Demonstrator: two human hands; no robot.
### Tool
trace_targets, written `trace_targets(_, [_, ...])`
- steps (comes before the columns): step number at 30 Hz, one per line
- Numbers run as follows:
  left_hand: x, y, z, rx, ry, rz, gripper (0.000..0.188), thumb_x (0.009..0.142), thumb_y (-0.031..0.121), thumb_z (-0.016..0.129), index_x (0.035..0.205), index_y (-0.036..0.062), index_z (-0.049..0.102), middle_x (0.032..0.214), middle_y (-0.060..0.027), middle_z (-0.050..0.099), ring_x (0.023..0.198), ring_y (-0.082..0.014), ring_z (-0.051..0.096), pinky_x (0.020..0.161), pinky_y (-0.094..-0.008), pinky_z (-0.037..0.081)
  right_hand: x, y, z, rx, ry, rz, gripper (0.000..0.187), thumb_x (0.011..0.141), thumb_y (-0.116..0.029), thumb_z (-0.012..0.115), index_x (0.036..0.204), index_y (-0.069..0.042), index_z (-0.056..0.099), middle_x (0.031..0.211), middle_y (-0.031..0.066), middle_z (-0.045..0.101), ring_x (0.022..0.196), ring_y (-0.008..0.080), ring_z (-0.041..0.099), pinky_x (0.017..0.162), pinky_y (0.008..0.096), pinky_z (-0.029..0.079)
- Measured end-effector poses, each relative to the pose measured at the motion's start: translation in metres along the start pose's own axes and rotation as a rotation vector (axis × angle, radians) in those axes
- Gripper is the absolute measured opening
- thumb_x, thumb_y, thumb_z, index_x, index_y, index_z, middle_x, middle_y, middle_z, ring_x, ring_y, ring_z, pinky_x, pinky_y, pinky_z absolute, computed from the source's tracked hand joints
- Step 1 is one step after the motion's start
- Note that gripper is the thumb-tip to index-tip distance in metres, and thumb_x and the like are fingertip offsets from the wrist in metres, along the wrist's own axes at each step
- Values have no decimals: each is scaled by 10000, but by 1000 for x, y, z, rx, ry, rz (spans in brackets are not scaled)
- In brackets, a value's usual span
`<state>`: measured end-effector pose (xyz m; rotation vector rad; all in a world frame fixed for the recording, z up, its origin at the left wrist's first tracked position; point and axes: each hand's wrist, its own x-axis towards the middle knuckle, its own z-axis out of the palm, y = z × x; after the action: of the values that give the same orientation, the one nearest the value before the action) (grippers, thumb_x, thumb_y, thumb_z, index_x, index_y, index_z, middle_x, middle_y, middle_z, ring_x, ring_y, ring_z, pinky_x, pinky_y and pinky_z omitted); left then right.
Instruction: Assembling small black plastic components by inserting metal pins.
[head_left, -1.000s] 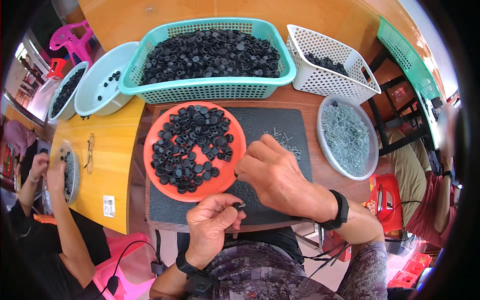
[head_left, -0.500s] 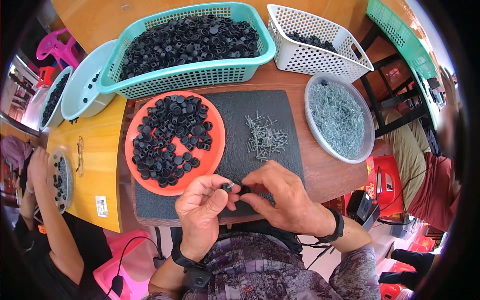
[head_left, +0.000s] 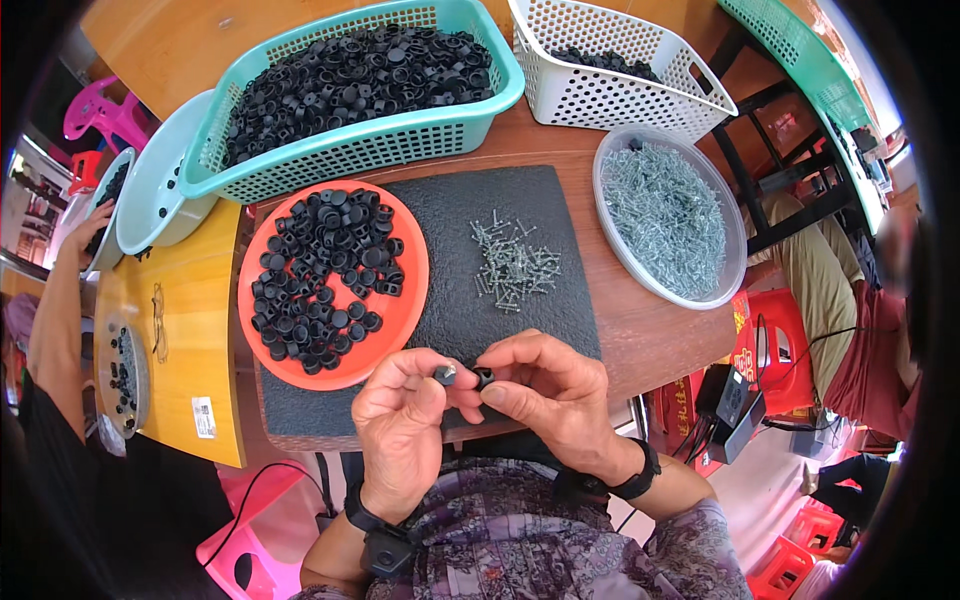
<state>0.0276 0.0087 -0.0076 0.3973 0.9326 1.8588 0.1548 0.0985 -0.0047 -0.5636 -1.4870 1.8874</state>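
Just in front of the black mat [head_left: 440, 215] my two hands face each other, fingertips nearly meeting. Between thumb and fingers, my left hand [head_left: 405, 415] pinches a small black plastic cap [head_left: 444, 376]; a pale, shiny bit shows at its top edge, too small to name. A small black plastic ring [head_left: 484, 378] sits in the closed fingertips of my right hand [head_left: 560, 405]. Beyond them lies a loose heap of silver screws [head_left: 515, 265] on the mat. To its left, an orange-red plate [head_left: 412, 300] holds many black caps [head_left: 325, 235].
A teal basket [head_left: 350, 140] full of black parts and a white basket [head_left: 625, 105] stand at the back. A clear tub [head_left: 738, 225] of screws is on the right. A co-worker's arm [head_left: 55, 310] reaches over the yellow table [head_left: 190, 330] at left, past a pale blue basin [head_left: 185, 225].
My right hand has turned a little, and the black ring in its fingertips now shows more plainly. At left the co-worker's arm has stretched away toward the far basin. The whole view has shifted slightly.
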Motion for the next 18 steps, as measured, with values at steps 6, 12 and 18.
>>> trace_targets(6, [-4,8,5,223,39,8,254,846,170,648,969,-30,549,871,-137,619,705,-181,612,598,-274,508,0,-2,-6,-42,9,-22,232,815,34,636,1043,37,590,1003,70,551,813,86,557,698,213,467])
trace_targets(12, [-6,9,10,257,76,-37,261,810,134,687,965,-43,575,820,-110,633,664,-152,607,571,-248,497,1,-1,-8,64,-11,-27,250,809,49,635,1056,37,594,1004,66,547,859,90,551,722,212,467])
trace_targets(18, [-7,7,8,282,71,-31,259,795,98,700,975,-42,577,794,-93,630,634,-139,605,543,-232,492,2,-5,-4,349,-32,190,249,816,59,618,1063,42,590,1011,59,547,879,117,581,780,245,505])
